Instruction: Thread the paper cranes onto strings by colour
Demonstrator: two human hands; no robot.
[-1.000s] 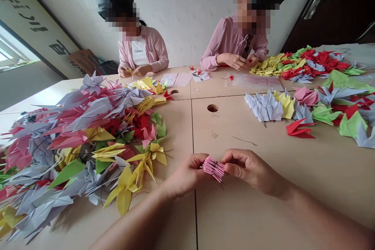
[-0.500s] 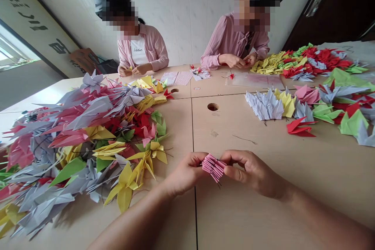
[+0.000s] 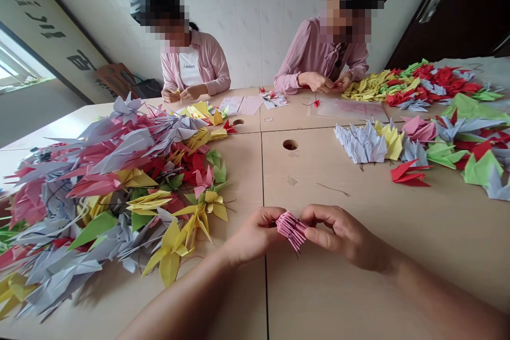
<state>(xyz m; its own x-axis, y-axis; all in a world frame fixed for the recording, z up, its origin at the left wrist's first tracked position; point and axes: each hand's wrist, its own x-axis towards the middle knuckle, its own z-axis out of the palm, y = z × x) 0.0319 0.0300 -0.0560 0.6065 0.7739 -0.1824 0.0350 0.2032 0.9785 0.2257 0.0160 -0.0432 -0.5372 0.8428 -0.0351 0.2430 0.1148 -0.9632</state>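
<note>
Here, in the head view, the left hand (image 3: 255, 236) and the right hand (image 3: 342, 234) meet low over the near part of the table (image 3: 358, 287). Each is closed in a fingertip pinch on one end of a small pink folded-paper stack (image 3: 291, 227), with the spare fingers curled loosely. The stack sits between the two hands, tilted; whether it touches the tabletop I cannot tell. The hands appear to be pressing the pleated layers together. Done well, I judge, that means even pressure from both ends so the layers stay aligned and do not fan out, and a light enough pinch to leave the creases uncrushed. The heap of paper cranes (image 3: 119, 180) lies near the left hand but apart from it, and a loose thread (image 3: 332, 189) lies beyond both hands. Two other people fold paper across the table, well apart.
</note>
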